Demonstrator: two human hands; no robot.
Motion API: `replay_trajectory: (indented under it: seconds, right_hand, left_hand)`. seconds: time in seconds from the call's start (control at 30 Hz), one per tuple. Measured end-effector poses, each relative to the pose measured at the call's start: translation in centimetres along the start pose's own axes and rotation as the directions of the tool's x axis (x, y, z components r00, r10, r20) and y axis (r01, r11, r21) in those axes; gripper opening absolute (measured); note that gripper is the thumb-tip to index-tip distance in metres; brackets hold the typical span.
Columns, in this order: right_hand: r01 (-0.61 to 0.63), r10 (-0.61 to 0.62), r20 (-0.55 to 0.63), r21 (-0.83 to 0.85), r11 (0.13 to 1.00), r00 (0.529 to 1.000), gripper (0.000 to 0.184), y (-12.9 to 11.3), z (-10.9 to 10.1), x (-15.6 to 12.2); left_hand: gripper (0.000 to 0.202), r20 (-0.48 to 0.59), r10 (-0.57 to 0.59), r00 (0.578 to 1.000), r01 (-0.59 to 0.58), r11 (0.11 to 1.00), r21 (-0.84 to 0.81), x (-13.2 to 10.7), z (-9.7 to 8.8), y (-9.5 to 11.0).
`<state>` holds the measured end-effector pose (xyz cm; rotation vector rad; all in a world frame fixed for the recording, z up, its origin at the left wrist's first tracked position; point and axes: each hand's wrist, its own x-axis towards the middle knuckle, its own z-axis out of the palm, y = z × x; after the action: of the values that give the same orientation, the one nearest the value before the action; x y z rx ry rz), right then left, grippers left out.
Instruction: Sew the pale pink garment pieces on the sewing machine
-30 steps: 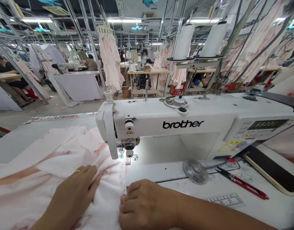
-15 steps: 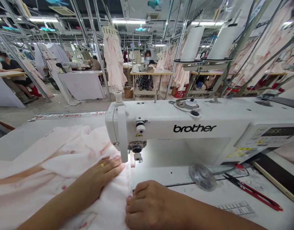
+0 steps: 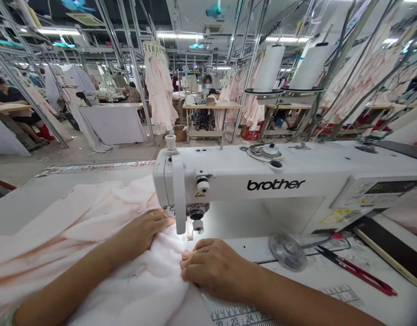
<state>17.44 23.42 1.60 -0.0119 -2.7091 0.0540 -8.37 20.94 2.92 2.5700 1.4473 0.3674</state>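
Observation:
A pale pink fabric (image 3: 93, 226) lies spread over the table in front of a white Brother sewing machine (image 3: 279, 181). My left hand (image 3: 143, 228), with a ring on one finger, lies flat on the fabric just left of the needle (image 3: 191, 231), fingers stretched out. My right hand (image 3: 211, 267) is curled, its fingertips pinching the fabric's edge right below the presser foot.
Red-handled snips (image 3: 358, 271) and a clear round disc (image 3: 288, 251) lie on the table at right, next to a dark phone-like slab (image 3: 392, 249). A printed ruler (image 3: 239, 314) runs along the front edge. Thread cones (image 3: 269, 68) stand behind; other people sit at far tables.
Both hands have slid forward with the fabric toward the needle. The left hand now lies beside the machine head, and the right hand has come up close under the presser foot.

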Motion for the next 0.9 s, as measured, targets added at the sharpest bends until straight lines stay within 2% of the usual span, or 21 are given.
replay_trajectory:
  seconds: [0.07,0.13,0.2,0.27,0.37,0.43,0.5,0.57,0.63,0.7,0.77,0.83,0.9]
  right_hand:
    - [0.001,-0.001,-0.004,0.016,1.0,1.0,0.023,0.1,0.0,-0.1]
    - [0.028,-0.029,-0.033,-0.017,0.999,0.999,0.022,-0.1,-0.3,-0.2]
    - [0.057,-0.066,-0.098,-0.088,0.994,0.993,0.02,-0.3,-0.7,-0.2]
    - [0.076,-0.105,-0.164,-0.176,0.981,0.981,0.019,-0.7,-1.0,-0.2]
    - [0.113,-0.177,-0.212,-0.281,0.953,0.961,0.019,-1.1,-1.3,-0.1]
    - [0.139,-0.214,-0.22,-0.312,0.94,0.952,0.019,-1.2,-1.4,-0.1]
    - [0.146,-0.221,-0.217,-0.314,0.938,0.951,0.019,-1.1,-1.3,-0.1]
    - [0.133,-0.192,-0.19,-0.283,0.95,0.963,0.019,-0.9,-1.2,-0.1]
    - [0.109,-0.139,-0.127,-0.217,0.97,0.982,0.021,-0.6,-1.0,-0.1]
    - [0.083,-0.094,-0.067,-0.151,0.985,0.993,0.023,-0.4,-0.9,-0.1]
    - [0.081,-0.088,-0.057,-0.116,0.99,0.995,0.025,-0.2,-0.9,-0.1]
    - [0.092,-0.1,-0.074,-0.103,0.99,0.992,0.026,-0.1,-0.9,-0.1]
    - [0.074,-0.077,-0.053,-0.064,0.995,0.996,0.027,-0.1,-0.9,-0.1]
  left_hand:
    - [0.04,-0.009,-0.019,1.0,0.019,1.0,0.004,0.0,-0.5,0.7]
    - [0.035,-0.069,-0.105,0.992,0.108,0.993,0.044,-0.5,-0.8,1.8]
    - [0.027,-0.153,-0.248,0.957,0.268,0.955,0.126,-1.4,-0.7,3.3]
    - [0.029,-0.195,-0.401,0.895,0.438,0.872,0.217,-2.5,-0.2,4.8]
    - [0.035,-0.112,-0.574,0.811,0.581,0.77,0.265,-3.8,0.8,6.2]
    - [0.036,-0.02,-0.61,0.792,0.597,0.766,0.237,-4.4,1.2,6.5]
    - [0.039,0.005,-0.615,0.789,0.596,0.767,0.236,-4.9,1.4,6.4]
    - [0.039,-0.046,-0.59,0.806,0.579,0.77,0.268,-5.3,1.5,6.2]
    - [0.036,-0.139,-0.49,0.861,0.508,0.809,0.295,-5.4,1.6,6.0]
    - [0.026,-0.246,-0.315,0.917,0.384,0.864,0.326,-5.2,1.6,5.8]
    - [0.022,-0.313,-0.122,0.942,0.244,0.89,0.386,-4.7,1.6,5.8]
    - [0.04,-0.284,0.049,0.958,0.084,0.895,0.438,-4.2,1.5,5.7]
    - [0.057,-0.222,0.144,0.964,-0.034,0.9,0.435,-3.9,1.5,5.5]
